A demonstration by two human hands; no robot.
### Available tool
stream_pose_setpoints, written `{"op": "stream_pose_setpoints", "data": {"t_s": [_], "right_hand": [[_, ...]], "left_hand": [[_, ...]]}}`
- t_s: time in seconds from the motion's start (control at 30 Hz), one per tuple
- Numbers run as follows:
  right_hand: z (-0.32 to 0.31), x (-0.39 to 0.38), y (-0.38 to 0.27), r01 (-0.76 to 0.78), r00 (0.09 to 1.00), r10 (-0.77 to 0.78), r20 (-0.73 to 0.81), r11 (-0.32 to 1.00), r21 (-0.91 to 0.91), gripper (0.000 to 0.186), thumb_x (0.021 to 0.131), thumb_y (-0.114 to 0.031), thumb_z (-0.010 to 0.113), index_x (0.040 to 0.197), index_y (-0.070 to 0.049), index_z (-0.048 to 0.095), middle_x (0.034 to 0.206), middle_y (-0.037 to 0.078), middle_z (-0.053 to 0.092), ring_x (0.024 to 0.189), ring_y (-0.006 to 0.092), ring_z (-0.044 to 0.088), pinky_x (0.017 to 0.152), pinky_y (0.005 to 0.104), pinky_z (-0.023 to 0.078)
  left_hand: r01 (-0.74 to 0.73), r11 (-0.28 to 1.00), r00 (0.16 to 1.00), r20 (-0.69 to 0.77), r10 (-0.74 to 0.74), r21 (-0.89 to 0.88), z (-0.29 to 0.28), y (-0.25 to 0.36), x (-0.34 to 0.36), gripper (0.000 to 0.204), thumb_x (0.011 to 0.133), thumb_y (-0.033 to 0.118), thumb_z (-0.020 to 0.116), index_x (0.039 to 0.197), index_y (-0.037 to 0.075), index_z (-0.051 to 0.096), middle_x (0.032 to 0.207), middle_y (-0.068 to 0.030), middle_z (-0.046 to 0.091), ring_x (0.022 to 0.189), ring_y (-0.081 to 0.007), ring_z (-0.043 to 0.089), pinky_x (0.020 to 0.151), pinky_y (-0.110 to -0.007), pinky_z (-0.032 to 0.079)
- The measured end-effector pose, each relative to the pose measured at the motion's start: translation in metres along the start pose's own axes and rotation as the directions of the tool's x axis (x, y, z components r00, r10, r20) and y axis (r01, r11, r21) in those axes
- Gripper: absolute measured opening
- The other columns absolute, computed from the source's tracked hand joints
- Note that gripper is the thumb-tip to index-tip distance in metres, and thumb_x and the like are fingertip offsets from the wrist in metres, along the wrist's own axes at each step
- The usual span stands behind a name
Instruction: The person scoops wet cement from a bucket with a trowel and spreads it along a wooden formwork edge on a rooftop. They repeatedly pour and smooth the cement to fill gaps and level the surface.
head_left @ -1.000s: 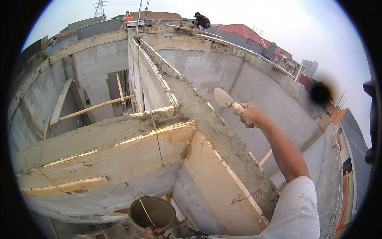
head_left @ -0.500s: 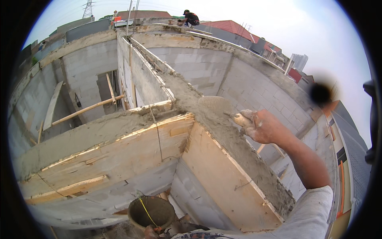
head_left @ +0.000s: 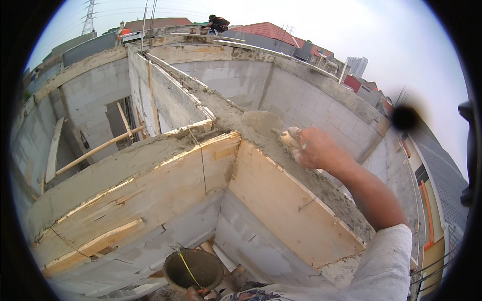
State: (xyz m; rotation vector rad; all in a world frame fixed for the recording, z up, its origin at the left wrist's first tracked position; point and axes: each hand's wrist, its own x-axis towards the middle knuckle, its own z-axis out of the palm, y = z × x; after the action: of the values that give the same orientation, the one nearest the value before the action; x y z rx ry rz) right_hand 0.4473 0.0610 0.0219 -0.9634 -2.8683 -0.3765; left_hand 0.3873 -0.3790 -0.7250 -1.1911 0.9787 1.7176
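Note:
My right hand (head_left: 314,148) is closed round the pale handle of a mortar-smeared trowel (head_left: 262,121). The trowel's blade lies against the wet grey mortar (head_left: 228,118) where the formwork channels meet. Low in the picture, my left hand (head_left: 193,294) shows only in part, its fingers closed at the near rim of a dark bucket (head_left: 193,269). A yellow strap (head_left: 187,266) crosses the bucket's mouth and ends at those fingers. Wooden formwork boards (head_left: 296,200) edge the mortar, with a thin tie wire (head_left: 202,163) bent over the left one.
Light block walls (head_left: 221,83) enclose deep drops on both sides of the formwork. A bamboo pole (head_left: 98,150) spans the left opening. Another person (head_left: 217,24) crouches on the far wall top. Thin bars (head_left: 437,263) stick out at the lower right.
The whole view has shifted, so the walls and formwork sit a little higher and further left. The trowel stays near the mortar junction in my right hand, and the bucket remains by my left hand.

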Motion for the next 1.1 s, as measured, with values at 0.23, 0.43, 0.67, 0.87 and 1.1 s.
{"op": "stream_pose_setpoints", "data": {"t_s": [0.23, 0.43, 0.67, 0.87, 1.1], "right_hand": [[-0.007, 0.011, -0.022, 0.045, 0.994, -0.049, -0.094, 0.998, -0.045, 0.022, 0.074, -0.011, 0.063, 0.094, -0.005, 0.070, 0.084, 0.018, 0.070, 0.082, 0.0364, 0.069, 0.074, 0.0457, 0.055], [-0.005, 0.030, -0.025, 0.108, 0.984, -0.133, -0.115, 0.973, -0.206, 0.020, 0.070, -0.008, 0.065, 0.089, -0.005, 0.071, 0.082, 0.018, 0.070, 0.080, 0.0358, 0.069, 0.072, 0.0454, 0.055], [-0.005, 0.039, -0.013, 0.073, 0.991, -0.092, -0.101, 0.982, -0.177, 0.025, 0.071, -0.010, 0.065, 0.096, -0.012, 0.070, 0.080, 0.016, 0.069, 0.078, 0.0346, 0.068, 0.072, 0.0461, 0.054], [0.007, 0.039, -0.016, 0.094, 0.995, -0.089, 0.055, 0.991, -0.097, 0.036, 0.080, -0.015, 0.062, 0.115, -0.021, 0.067, 0.087, 0.015, 0.070, 0.083, 0.0341, 0.067, 0.074, 0.0464, 0.053], [-0.042, -0.016, 0.031, -0.253, 0.968, 0.237, 0.088, 0.898, 0.360, 0.035, 0.089, -0.028, 0.062, 0.116, -0.007, 0.069, 0.068, 0.010, 0.065, 0.051, 0.0205, 0.061, 0.050, 0.0379, 0.050]], "left_hand": [[-0.072, 0.997, 0.981, -0.176, 0.078, 0.042, -0.006, 0.000, -0.038, 0.036, 0.087, 0.004, 0.036, 0.120, -0.010, 0.041, 0.091, -0.0208, 0.049, 0.060, -0.0292, 0.056, 0.058, -0.039, 0.059], [-0.080, 0.996, 0.986, -0.141, 0.084, 0.033, -0.002, 0.007, -0.051, 0.036, 0.087, 0.004, 0.037, 0.119, -0.009, 0.041, 0.091, -0.0207, 0.049, 0.061, -0.0295, 0.056, 0.059, -0.039, 0.059], [-0.072, 0.997, 0.990, -0.117, 0.075, 0.030, -0.008, 0.006, -0.048, 0.035, 0.086, 0.004, 0.038, 0.118, -0.009, 0.042, 0.091, -0.0206, 0.049, 0.063, -0.0298, 0.056, 0.060, -0.040, 0.059], [-0.060, 0.997, 0.994, -0.091, 0.064, 0.047, -0.021, 0.006, -0.047, 0.034, 0.086, 0.004, 0.038, 0.117, -0.009, 0.043, 0.091, -0.0205, 0.049, 0.065, -0.0301, 0.056, 0.061, -0.040, 0.059], [-0.050, 0.990, 0.997, -0.053, 0.058, 0.133, -0.017, 0.010, -0.042, 0.034, 0.085, 0.003, 0.039, 0.116, -0.008, 0.044, 0.091, -0.0203, 0.049, 0.066, -0.0304, 0.056, 0.062, -0.040, 0.059]]}}
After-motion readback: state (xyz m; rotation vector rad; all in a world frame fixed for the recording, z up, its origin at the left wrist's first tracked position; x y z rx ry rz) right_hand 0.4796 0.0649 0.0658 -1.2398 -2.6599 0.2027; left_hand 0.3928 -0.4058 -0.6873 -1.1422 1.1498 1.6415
